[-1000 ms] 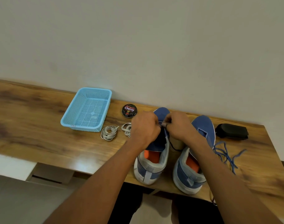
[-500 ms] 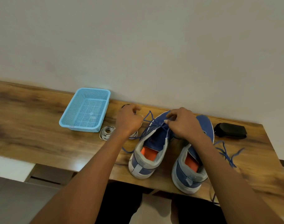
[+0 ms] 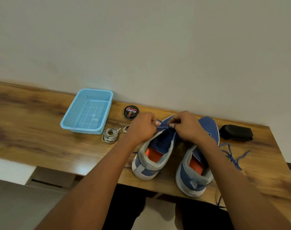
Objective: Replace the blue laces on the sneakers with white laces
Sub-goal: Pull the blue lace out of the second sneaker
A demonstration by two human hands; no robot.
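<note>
Your wooden table (image 3: 42, 143) runs along the plain wall, and on it stand two blue sneakers, heels toward you. The left sneaker (image 3: 153, 155) sits under both your hands; the right sneaker (image 3: 197, 171) stands just beside it, partly behind your right forearm. One light blue basket (image 3: 87, 112) lies well to the left, and one black brush-like object (image 3: 235, 132) rests at the far right.

Your left hand (image 3: 141, 127) and right hand (image 3: 186, 126) meet over the left sneaker's tongue, fingers curled, each pinching the blue lace (image 3: 164, 127) that is threaded in that shoe. The lace runs between the two grips, close above the eyelets, with one strand trailing down the shoe's right edge.

A second loose blue lace (image 3: 232, 155) lies tangled on the table just right of the right sneaker. You have two coiled white laces: one white coil (image 3: 110, 135) in plain sight in front of the basket, and another white coil (image 3: 126, 128) mostly hidden behind your left wrist. One round tin of Cherry polish (image 3: 131, 112) stands behind them, near the wall.

Half a second ago your left hand was out to the left, over the polish tin, drawing the lace wide; it has come back in to the shoe. The basket, tin and coils have not shifted.
</note>
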